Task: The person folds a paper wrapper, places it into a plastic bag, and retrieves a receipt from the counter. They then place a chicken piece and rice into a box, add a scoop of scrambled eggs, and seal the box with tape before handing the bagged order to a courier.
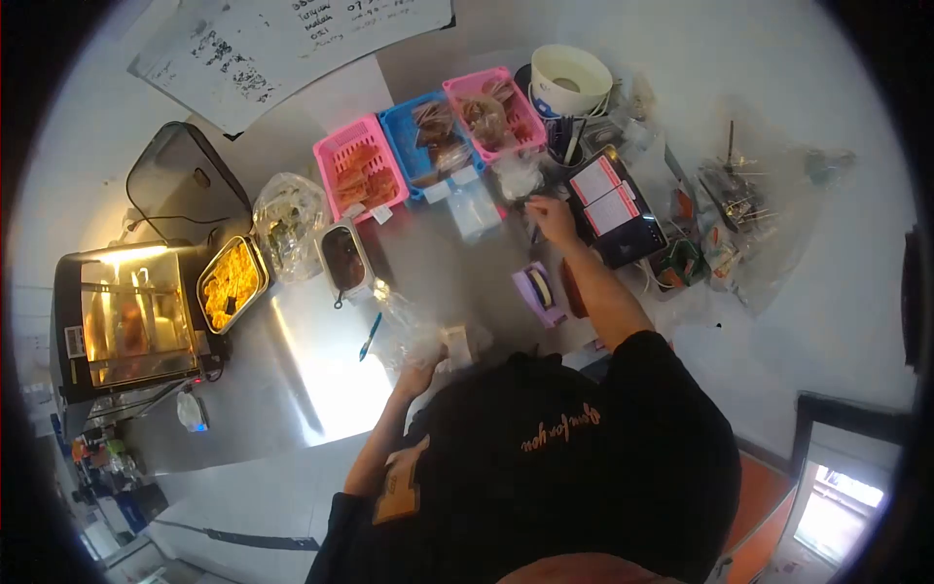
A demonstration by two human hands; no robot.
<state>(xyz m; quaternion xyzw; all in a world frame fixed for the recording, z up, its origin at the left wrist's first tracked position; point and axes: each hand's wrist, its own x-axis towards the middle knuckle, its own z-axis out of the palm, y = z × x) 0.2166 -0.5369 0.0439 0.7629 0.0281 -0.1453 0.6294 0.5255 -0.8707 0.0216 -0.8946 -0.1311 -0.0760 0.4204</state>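
Near the counter's front edge, my left hand (420, 373) is closed on a clear plastic bag (413, 336), beside a small pale box (455, 347). My right hand (552, 220) reaches to the back right, between a crumpled clear bag (517, 177) and a black tablet (620, 209) showing red and white panels. Its fingers are bent together; whatever they pinch is too small to make out. Below that hand lies a purple tape dispenser (538, 294). Flat clear bags (474, 209) rest to the left of the right hand.
Pink basket (359, 167), blue basket (428, 144) and another pink basket (494, 112) hold packets at the back. Left are a metal container (343, 258), a blue pen (370, 337), a yellow food tray (233, 284) and a lit display case (133, 316). A white bucket (570, 80) stands behind.
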